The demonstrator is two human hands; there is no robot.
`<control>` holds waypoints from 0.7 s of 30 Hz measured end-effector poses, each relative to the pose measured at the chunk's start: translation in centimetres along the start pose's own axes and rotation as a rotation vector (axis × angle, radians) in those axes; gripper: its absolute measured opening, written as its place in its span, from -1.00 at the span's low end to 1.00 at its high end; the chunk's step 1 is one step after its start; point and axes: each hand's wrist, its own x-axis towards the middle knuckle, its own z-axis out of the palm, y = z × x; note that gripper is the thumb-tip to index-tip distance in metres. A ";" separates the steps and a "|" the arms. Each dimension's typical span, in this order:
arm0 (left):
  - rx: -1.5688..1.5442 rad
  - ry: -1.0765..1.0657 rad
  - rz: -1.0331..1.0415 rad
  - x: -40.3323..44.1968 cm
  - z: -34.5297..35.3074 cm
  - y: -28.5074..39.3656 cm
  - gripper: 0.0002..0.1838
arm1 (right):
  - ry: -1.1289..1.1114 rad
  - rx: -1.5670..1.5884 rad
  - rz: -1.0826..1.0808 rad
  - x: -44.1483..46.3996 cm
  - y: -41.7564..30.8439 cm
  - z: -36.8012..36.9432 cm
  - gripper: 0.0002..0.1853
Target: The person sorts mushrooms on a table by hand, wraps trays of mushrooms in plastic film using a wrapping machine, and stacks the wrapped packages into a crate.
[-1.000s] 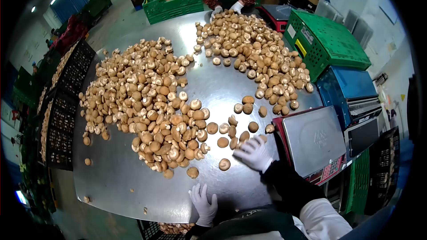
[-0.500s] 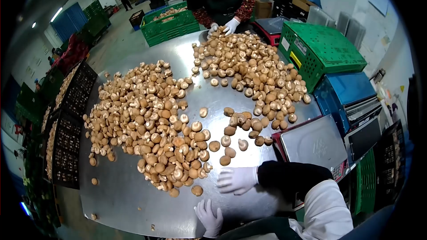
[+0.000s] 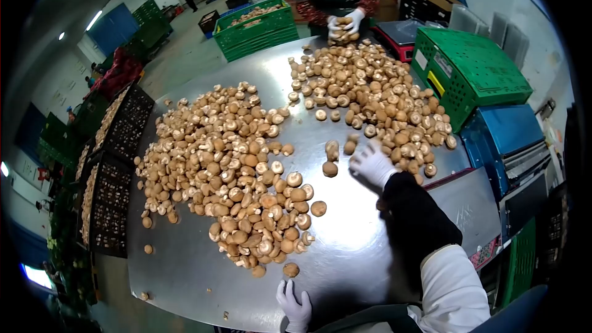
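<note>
Brown mushrooms lie on the metal table in a large left heap and a right heap. My right hand, in a white glove, reaches over the table to the near edge of the right heap, fingers spread, touching or just above mushrooms. Two loose mushrooms lie to its left. My left hand, also gloved, rests at the near table edge with fingers apart and holds nothing. A single mushroom lies just beyond it.
Across the table a co-worker's gloved hands hold mushrooms. At right are a green crate, a scale and blue folders. Black crates of mushrooms stand at left; a green crate is behind the table.
My right hand has moved forward and right to the right heap, and the loose mushrooms near it have shifted that way. The co-worker's hands have lifted mushrooms. The view has shifted.
</note>
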 end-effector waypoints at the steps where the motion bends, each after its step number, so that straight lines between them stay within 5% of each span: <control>1: 0.012 0.012 -0.007 0.4 -0.3 -0.1 -0.45 | -0.046 0.021 0.072 0.4 1.2 1.0 -0.83; 3: -0.030 0.090 0.001 1.1 -1.2 -0.4 -0.46 | -0.128 -0.021 0.190 0.9 2.9 0.9 -0.81; 5: 0.017 0.154 -0.014 1.8 -2.2 -1.2 -0.47 | 0.032 0.019 0.367 1.9 2.4 -1.5 -0.74; 13: 0.225 0.258 0.048 12.0 -4.2 -2.2 -0.49 | -0.160 0.951 0.085 7.0 -10.5 -4.5 -0.63; 15: 0.355 0.222 -0.013 14.4 -3.5 -1.8 -0.45 | -0.065 0.819 0.049 7.4 -14.7 -4.0 -0.47; 17: 0.437 0.054 -0.135 15.2 -2.7 -0.7 -0.38 | -0.290 0.609 0.069 7.3 -18.1 -4.6 -0.22; 19: 0.150 0.092 -0.048 14.6 -1.8 -0.8 -0.40 | -0.205 0.623 0.077 5.9 -19.6 -5.3 -0.19; 21: 0.192 0.076 0.019 13.2 -1.7 -0.7 -0.43 | -0.161 0.745 -0.018 4.0 -19.6 -5.5 -0.19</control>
